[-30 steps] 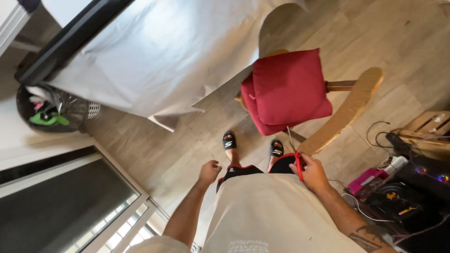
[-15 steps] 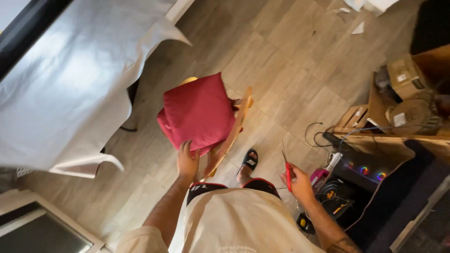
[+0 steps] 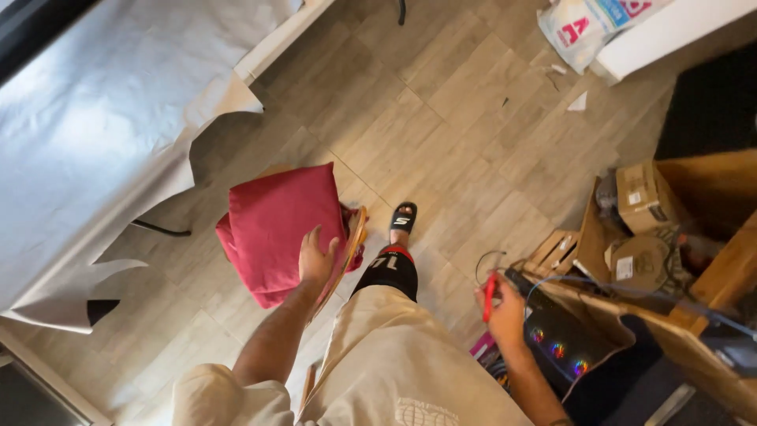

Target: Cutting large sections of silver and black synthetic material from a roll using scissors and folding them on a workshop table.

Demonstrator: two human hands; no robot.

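My left hand [image 3: 316,257] rests flat on a folded red cloth [image 3: 276,229] that lies on the seat of a wooden chair [image 3: 354,237]. My right hand [image 3: 503,303] is closed around a thin red tool [image 3: 489,297], held low beside my right thigh. I stand in beige shorts with one black sandal [image 3: 403,218] visible on the wooden floor.
A table draped in white paper [image 3: 102,134] fills the left side. Cardboard boxes [image 3: 640,197], cables and a device with coloured lights [image 3: 556,347] crowd the right. A white bag [image 3: 579,28] lies at the top right by a white board.
The view has swung right and my left hand has moved from beside my hip onto the red cloth. My right hand kept hold of the red tool.
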